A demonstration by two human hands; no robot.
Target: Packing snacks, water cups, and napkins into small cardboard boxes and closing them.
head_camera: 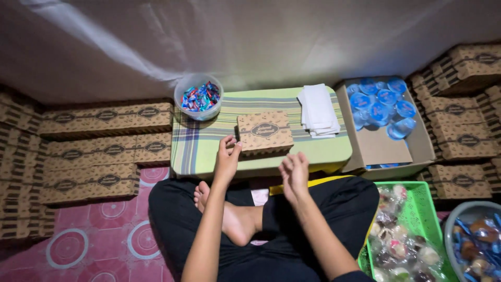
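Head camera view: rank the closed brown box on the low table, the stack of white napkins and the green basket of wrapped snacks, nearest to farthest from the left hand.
1. Closed brown box, touching the left hand, just right of it.
2. White napkins, on the table's far right.
3. Green basket, lower right on the floor.

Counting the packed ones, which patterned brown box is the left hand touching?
The closed patterned box alone on the striped low table; the left hand touches its corner.

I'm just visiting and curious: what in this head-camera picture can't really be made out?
- Closed brown box by the left hand: lid hides its contents.
- Grey bowl, bottom right: cut off by the frame edge.
- Green basket: wrapped items inside blurred.
- Right hand: its palm side is turned away.
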